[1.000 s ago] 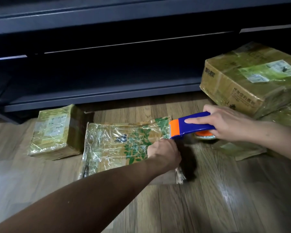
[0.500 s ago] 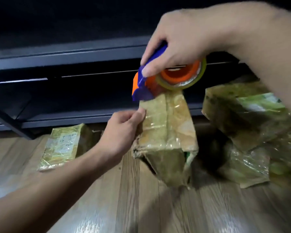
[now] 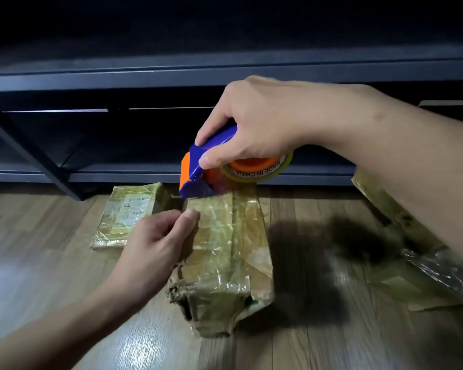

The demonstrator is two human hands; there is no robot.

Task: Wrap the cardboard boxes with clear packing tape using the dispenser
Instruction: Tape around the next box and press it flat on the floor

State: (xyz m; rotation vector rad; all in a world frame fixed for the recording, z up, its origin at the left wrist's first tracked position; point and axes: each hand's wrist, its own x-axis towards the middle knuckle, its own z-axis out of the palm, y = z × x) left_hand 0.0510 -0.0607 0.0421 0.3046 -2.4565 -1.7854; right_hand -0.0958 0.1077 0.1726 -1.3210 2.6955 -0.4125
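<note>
A worn cardboard box (image 3: 225, 263), covered in shiny clear tape, stands on its narrow side on the wooden floor in the middle of the head view. My right hand (image 3: 254, 124) grips a blue and orange tape dispenser (image 3: 198, 174) whose nose touches the far top edge of the box. Its tape roll (image 3: 257, 170) shows under my palm. My left hand (image 3: 158, 247) holds the box's left side, thumb pressed on the top left edge.
A second taped box (image 3: 126, 214) lies flat on the floor behind my left hand. More taped boxes (image 3: 422, 260) sit at the right edge. A dark low shelf unit (image 3: 118, 124) runs across the back, its slanted leg at the left.
The box lay flat a second ago; it now stands on edge. My right hand lifted the dispenser over it and now sets it on the box's top far edge.
</note>
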